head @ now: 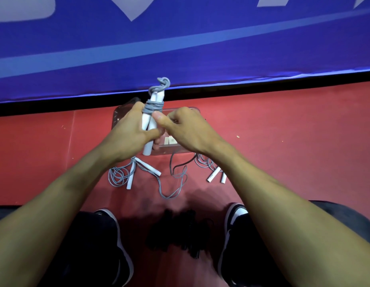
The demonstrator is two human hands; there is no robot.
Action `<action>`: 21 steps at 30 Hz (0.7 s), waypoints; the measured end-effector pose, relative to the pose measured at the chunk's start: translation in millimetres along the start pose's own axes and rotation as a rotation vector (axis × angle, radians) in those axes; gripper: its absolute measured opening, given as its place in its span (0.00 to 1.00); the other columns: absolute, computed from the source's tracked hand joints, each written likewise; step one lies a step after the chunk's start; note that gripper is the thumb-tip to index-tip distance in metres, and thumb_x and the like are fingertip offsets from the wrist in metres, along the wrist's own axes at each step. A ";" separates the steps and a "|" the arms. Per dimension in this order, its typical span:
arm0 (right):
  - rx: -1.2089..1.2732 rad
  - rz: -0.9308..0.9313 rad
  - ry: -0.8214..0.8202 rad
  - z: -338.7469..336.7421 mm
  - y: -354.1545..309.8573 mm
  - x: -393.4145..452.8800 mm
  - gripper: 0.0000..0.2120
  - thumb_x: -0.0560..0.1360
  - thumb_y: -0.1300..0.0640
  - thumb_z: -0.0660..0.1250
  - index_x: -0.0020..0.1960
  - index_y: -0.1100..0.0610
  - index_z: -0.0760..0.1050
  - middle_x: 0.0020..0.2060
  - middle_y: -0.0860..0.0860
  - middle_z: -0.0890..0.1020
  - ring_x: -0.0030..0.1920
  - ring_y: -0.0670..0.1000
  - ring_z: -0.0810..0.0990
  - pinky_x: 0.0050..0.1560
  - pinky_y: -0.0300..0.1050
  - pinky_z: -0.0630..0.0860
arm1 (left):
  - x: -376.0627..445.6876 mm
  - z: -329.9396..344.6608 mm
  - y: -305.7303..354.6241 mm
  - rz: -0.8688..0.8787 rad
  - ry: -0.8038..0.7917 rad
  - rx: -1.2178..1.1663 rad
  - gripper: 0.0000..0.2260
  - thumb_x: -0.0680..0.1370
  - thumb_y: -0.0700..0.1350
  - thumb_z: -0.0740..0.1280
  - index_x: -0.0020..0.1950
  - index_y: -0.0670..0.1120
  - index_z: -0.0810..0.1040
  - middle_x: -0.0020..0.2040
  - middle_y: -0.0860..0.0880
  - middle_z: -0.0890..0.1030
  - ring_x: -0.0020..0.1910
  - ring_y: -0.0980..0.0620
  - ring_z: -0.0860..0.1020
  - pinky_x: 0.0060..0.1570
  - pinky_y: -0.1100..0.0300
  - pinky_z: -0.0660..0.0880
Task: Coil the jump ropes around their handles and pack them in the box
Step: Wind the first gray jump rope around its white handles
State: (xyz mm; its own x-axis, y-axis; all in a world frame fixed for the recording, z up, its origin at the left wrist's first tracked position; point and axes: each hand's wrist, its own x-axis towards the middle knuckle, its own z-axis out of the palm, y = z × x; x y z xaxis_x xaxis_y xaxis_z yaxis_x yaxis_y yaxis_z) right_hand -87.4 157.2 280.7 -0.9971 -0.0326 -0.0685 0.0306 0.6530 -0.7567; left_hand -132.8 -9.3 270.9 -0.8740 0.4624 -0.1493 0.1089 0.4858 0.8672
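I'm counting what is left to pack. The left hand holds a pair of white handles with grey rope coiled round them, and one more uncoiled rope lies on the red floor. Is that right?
Not quite: the head view shows two uncoiled ropes on the red floor, one under the left wrist and another under the right. The left hand does hold the white handles with grey rope coiled round them.

The clear box [181,151] is mostly hidden behind both hands; black ropes [180,233] between the shoes are blurred.
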 end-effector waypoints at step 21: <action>0.043 0.141 0.056 0.9 2.2 1.6 0.36 0.83 0.37 0.50 0.43 0.66 0.80 0.36 0.59 0.82 0.42 0.60 0.79 0.50 0.55 0.77 | -1.2 -1.2 9.1 -0.052 -0.121 -0.193 0.13 0.76 0.56 0.62 0.43 0.48 0.77 0.35 0.54 0.78 0.36 0.54 0.74 0.41 0.55 0.70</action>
State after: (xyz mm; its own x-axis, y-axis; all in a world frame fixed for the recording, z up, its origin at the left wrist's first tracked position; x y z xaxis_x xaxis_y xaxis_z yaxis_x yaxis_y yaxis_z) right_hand -88.9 157.9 278.3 -0.9850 0.1002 -0.1402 0.1721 0.6150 -0.7695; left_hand -131.4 -6.3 279.6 -0.8116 0.5318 -0.2419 -0.0372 0.3661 0.9298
